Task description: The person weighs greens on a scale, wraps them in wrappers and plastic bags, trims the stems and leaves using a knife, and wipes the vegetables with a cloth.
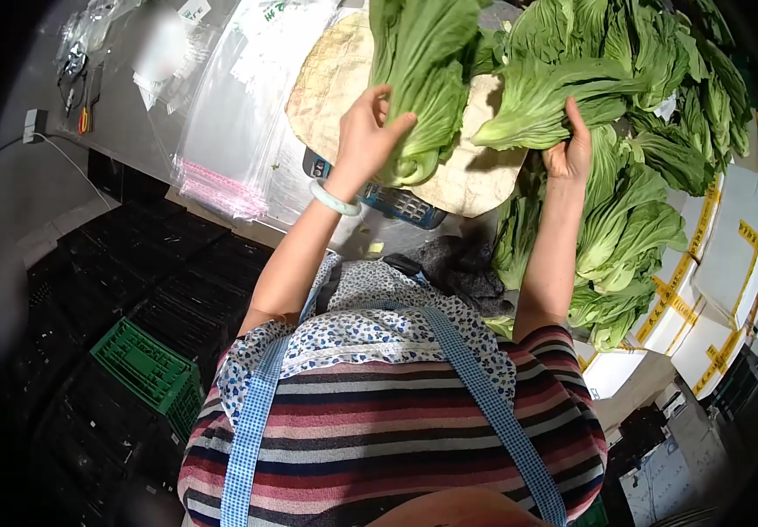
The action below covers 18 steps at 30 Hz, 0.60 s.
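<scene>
My left hand, wearing a pale bangle, is closed around the lower side of a head of bok choy. That head lies over a stained, tan round board, its base toward me. My right hand grips a second head of bok choy from below, thumb up against its leaves. This one is tilted sideways, its pale base pointing left over the board's right edge. Under the board, the front of a blue weighing scale with a keypad shows.
A big pile of bok choy spreads along the right, beside white boxes with yellow tape. Clear plastic bags lie left of the board, with orange-handled scissors farther left. Black crates and a green crate stand below left.
</scene>
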Available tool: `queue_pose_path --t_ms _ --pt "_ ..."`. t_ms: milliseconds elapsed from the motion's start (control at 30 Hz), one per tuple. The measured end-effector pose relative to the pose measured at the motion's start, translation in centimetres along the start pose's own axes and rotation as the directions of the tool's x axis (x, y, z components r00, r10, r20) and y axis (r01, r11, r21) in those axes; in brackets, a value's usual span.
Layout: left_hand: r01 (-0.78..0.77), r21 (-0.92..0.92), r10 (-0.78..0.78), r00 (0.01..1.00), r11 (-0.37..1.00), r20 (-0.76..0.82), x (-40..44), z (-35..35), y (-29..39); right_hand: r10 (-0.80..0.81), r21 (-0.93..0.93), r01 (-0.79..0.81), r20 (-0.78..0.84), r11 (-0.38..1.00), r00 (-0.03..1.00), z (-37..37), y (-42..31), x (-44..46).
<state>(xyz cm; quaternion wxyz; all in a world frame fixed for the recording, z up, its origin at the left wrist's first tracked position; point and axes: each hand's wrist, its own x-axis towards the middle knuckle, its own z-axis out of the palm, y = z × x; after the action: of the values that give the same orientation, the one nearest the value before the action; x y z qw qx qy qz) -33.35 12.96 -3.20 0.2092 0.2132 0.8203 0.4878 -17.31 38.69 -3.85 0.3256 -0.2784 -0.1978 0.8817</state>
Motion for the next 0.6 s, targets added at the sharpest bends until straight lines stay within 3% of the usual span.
queue_pose_path --t_ms 67,100,200,267,333,367,400,467,500,567,600 --pt "-0.071 0.16 0.059 0.995 0.985 0.078 -1.6 0.6 3.0 0.036 0.112 -0.045 0.076 0.993 0.996 0.3 -2.7 0.5" --pt "-0.209 0.203 0.194 0.976 0.957 0.095 -2.1 1.4 3.0 -0.003 0.106 -0.012 0.139 0.994 0.99 1.1 -4.1 0.7" --pt "-0.423 0.339 0.398 0.906 0.84 0.144 -4.4 2.9 3.8 -0.063 0.094 0.039 0.271 0.995 0.96 4.6 -6.9 1.2" --pt "-0.366 0.306 0.318 0.928 0.879 0.196 -4.8 3.5 3.4 -0.031 0.042 0.018 0.329 0.999 0.944 6.8 -7.2 2.0" --pt "-0.455 0.155 0.471 0.877 0.877 -0.09 -4.3 3.9 1.3 -0.085 0.018 0.083 0.195 0.996 0.977 8.9 -5.2 2.3" --pt "-0.396 0.281 0.452 0.875 0.874 -0.173 -3.3 3.0 1.7 -0.103 -0.021 0.108 0.176 0.994 0.979 8.8 -4.1 3.0" --pt "-0.289 0.356 0.374 0.906 0.889 -0.198 -2.2 2.9 1.8 -0.015 -0.065 0.028 0.196 0.997 0.98 7.6 -3.6 4.1" --pt "-0.185 0.108 0.182 0.983 0.977 0.036 -0.4 3.7 0.8 0.113 -0.018 -0.112 0.237 0.994 0.965 5.8 -2.0 5.4" --pt "-0.221 0.072 0.214 0.972 0.973 0.092 0.1 4.0 1.5 0.1 -0.023 -0.097 0.197 0.995 0.975 5.7 -1.3 5.6" --pt "-0.194 0.12 0.179 0.975 0.974 0.13 0.8 4.2 2.7 0.085 -0.022 -0.083 0.097 0.996 0.992 5.3 -0.3 5.7" --pt "-0.172 0.167 0.147 0.977 0.971 0.153 1.1 4.4 2.8 0.103 0.058 -0.112 0.141 0.992 0.985 5.1 -0.3 6.3"
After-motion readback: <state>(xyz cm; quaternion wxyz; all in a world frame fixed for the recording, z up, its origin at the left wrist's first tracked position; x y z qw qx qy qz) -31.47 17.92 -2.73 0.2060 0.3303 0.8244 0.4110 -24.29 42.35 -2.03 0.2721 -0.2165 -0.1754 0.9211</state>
